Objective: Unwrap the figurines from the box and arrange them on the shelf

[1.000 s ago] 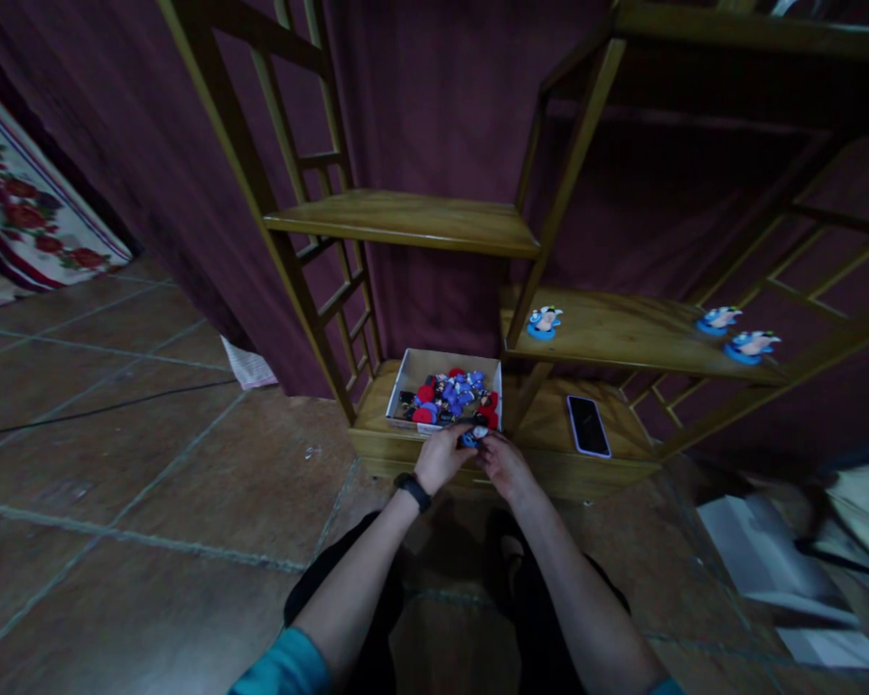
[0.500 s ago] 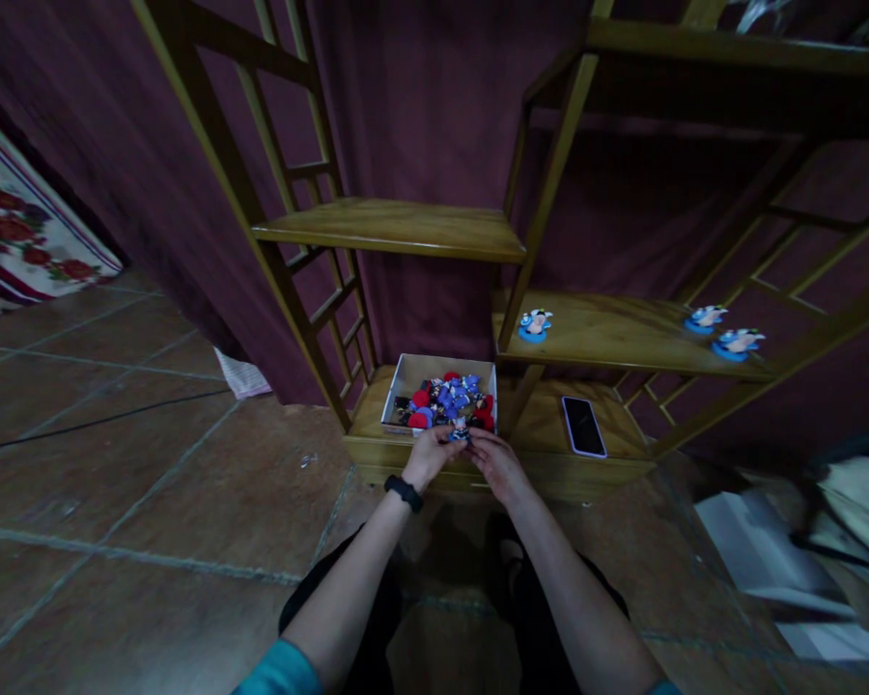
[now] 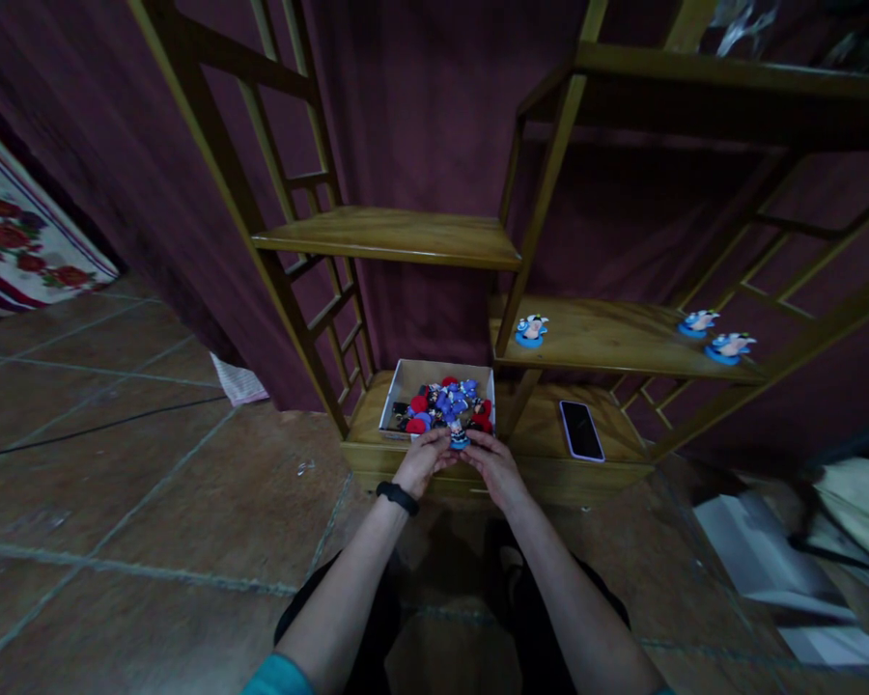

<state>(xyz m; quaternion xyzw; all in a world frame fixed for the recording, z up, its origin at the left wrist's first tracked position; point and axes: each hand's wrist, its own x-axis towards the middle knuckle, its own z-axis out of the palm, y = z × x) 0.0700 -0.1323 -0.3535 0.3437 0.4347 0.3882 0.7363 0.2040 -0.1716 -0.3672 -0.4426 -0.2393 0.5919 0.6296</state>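
Observation:
Between my fingers is a small figurine [image 3: 459, 436] on a blue round base, held upright in front of the box. My left hand [image 3: 424, 459] pinches it from the left, and my right hand [image 3: 495, 464] grips it from the right. Just behind it, a shallow cardboard box [image 3: 445, 369] on the bottom shelf holds several red, purple and black figurines [image 3: 445, 401]. Three similar blue-based figurines stand on the middle shelf: one at its left end [image 3: 531, 330] and two at its right, a rear one [image 3: 698, 322] and a front one [image 3: 730, 347].
A wooden shelf unit [image 3: 391, 232] with lattice sides stands before a dark red curtain [image 3: 420, 106]. A phone [image 3: 581, 430] lies on the bottom shelf, right of the box. On the tiled floor, white sheets [image 3: 768, 555] lie at right and a black cable [image 3: 108, 422] at left.
Both hands still hold the figurine, which now shows a little more of its blue base. The view has shifted slightly; the box, phone and shelf figurines stay in place.

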